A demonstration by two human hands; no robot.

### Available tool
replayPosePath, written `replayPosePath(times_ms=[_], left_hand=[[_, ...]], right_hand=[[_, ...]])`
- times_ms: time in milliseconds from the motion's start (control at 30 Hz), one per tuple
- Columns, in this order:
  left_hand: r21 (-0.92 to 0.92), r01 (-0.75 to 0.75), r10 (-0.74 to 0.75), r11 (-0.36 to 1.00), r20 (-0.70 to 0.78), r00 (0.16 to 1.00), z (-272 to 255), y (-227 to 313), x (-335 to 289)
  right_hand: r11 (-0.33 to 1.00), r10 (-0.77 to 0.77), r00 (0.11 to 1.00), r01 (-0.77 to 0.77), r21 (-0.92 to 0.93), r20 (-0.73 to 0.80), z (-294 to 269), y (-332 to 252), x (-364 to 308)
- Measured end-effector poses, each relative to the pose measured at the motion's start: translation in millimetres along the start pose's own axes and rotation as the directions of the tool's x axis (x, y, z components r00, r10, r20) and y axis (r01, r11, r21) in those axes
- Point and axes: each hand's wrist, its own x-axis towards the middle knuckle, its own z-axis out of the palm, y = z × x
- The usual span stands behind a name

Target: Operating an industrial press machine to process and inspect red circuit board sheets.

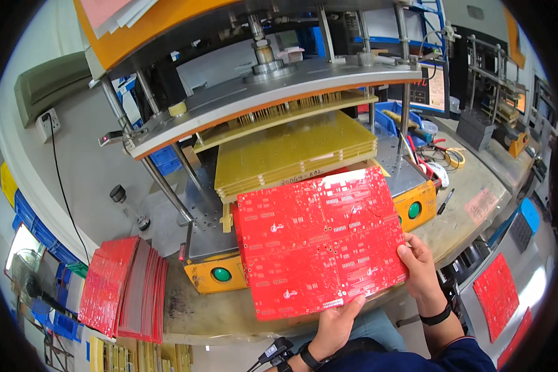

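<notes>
A large red printed circuit board panel [319,248] is held tilted in front of the press. My left hand [336,325] grips its near edge, thumb on top. My right hand [420,266] holds the right edge near the corner, the fingers partly hidden beneath. A red edge along the panel's left side may be a second board under it; I cannot tell. Just behind stands the yellow layered test fixture [291,152], below an upper plate with pins [291,111]. The panel's far edge overlaps the fixture's front in view.
A stack of red boards [124,288] stands at left. Green buttons [221,274] sit on the press's orange front corners. Steel posts [164,189] flank the fixture. Pliers, a pen [445,201] and a monitor [431,87] are at right. Another red board [496,297] lies far right.
</notes>
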Motion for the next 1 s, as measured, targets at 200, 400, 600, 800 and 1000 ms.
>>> replayPosePath(times_ms=[200, 400, 600, 800, 1000], left_hand=[[0.287, -0.022, -0.093, 0.958, 0.379, 0.921, -7.7, 25.7, -14.4], [0.840, -0.315, 0.339, 0.442, 0.169, 0.925, -65.6, 56.5, -53.8], [0.455, -0.018, 0.148, 0.890, -0.251, 0.957, -89.9, 121.8, -66.3], [-0.026, -0.182, 0.179, 0.983, -0.100, 0.979, -63.0, 178.1, 6.2], [0.061, -0.151, 0.157, 0.987, -0.107, 0.982, -43.0, 174.4, 32.5]], right_hand=[[0.997, 0.076, 0.996, -0.076, 0.002, 0.041, -9.8, -38.9, 29.7], [0.989, 0.131, 0.984, -0.121, -0.088, 0.121, 1.9, -63.3, 112.3], [0.988, 0.138, 0.982, -0.127, -0.090, 0.131, 21.2, -62.1, 141.5], [0.985, 0.173, 0.954, -0.165, -0.052, 0.245, 41.4, -50.7, 134.1], [0.246, -0.432, 0.771, 0.600, -0.761, 0.468, 51.0, -71.2, 117.5]])
